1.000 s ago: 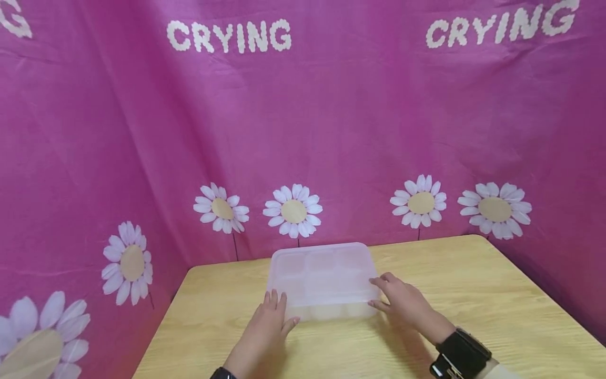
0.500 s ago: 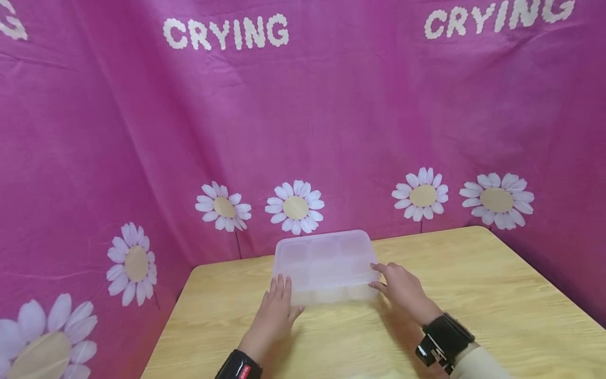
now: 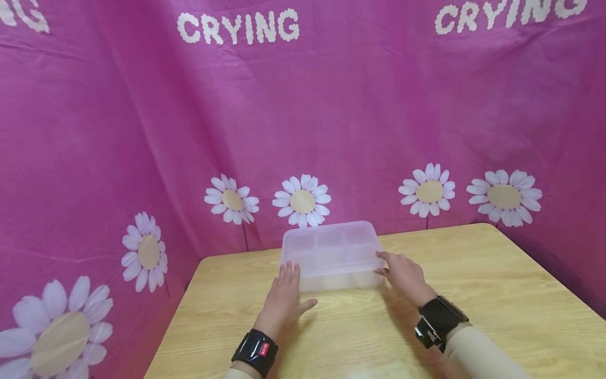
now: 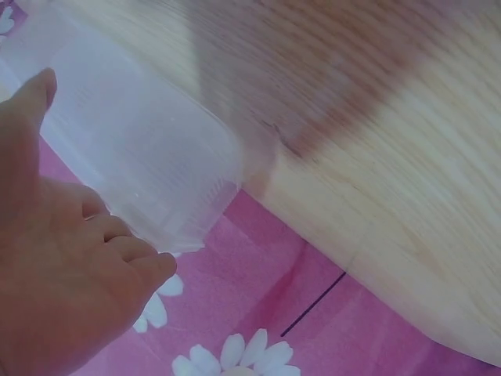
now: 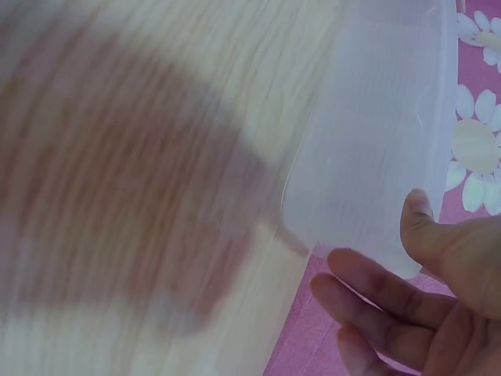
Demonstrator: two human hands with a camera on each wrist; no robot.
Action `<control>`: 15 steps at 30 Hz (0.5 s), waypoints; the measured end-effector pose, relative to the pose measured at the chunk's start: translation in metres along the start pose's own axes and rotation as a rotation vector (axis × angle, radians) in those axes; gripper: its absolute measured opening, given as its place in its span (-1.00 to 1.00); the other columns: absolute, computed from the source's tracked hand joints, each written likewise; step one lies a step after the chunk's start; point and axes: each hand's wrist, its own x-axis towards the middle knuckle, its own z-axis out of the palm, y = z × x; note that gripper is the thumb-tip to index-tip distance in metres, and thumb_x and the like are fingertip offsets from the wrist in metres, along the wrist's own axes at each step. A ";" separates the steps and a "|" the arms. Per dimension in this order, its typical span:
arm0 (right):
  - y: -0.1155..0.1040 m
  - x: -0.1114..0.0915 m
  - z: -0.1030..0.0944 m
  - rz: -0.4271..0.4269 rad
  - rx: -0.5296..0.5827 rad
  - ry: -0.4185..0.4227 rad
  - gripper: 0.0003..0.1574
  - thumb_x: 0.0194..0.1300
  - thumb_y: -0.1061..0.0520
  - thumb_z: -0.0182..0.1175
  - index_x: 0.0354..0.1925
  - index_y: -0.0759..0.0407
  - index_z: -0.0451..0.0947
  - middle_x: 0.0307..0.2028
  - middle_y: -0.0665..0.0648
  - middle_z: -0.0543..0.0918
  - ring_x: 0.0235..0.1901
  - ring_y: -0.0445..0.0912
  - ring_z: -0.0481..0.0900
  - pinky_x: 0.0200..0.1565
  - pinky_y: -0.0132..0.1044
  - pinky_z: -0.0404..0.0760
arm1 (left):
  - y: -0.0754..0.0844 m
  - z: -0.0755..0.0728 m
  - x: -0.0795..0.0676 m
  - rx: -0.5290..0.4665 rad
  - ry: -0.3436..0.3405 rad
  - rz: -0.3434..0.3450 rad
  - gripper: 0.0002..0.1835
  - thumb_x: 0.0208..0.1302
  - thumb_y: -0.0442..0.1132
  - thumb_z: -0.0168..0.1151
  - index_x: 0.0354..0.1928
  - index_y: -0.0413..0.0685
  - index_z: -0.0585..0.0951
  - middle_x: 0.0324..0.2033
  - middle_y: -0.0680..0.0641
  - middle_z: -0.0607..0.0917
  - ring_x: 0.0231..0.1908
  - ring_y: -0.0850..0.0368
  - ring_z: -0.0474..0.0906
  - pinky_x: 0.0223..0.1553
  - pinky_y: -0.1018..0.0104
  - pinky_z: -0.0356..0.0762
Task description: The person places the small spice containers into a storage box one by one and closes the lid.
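A translucent white plastic box point(image 3: 338, 247), divided into several square compartments, sits at the table's back edge. My left hand point(image 3: 282, 297) touches its left end with straight fingers, the thumb held out to the side. At the opposite end, my right hand point(image 3: 403, 275) rests against the near corner, forefinger above the thumb. In the left wrist view, the left hand point(image 4: 86, 258) lies along the side of the box point(image 4: 149, 133). The right wrist view has the right hand's thumb point(image 5: 417, 211) against the box point(image 5: 360, 141), fingers loosely bent by its end.
The wooden table point(image 3: 341, 337) reaches back to a magenta curtain point(image 3: 341, 121) printed with daisies and white lettering. Black straps point(image 3: 440, 321) circle both wrists. The box overlaps the table's back edge in the head view.
The box has slid away from me toward the curtain, both hands moving along with it. The left thumb has spread away from the box, and the head view has shifted slightly.
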 end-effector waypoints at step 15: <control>-0.001 0.014 -0.003 0.001 0.013 -0.042 -0.43 0.08 0.04 0.31 0.08 0.20 0.53 -0.10 0.39 0.68 -0.25 0.22 0.64 -0.58 0.00 0.55 | 0.006 0.005 0.005 0.110 0.027 -0.007 0.24 -0.16 0.34 0.30 0.38 -0.37 0.03 0.37 -0.48 0.09 0.35 -0.36 -0.04 0.28 -0.13 0.24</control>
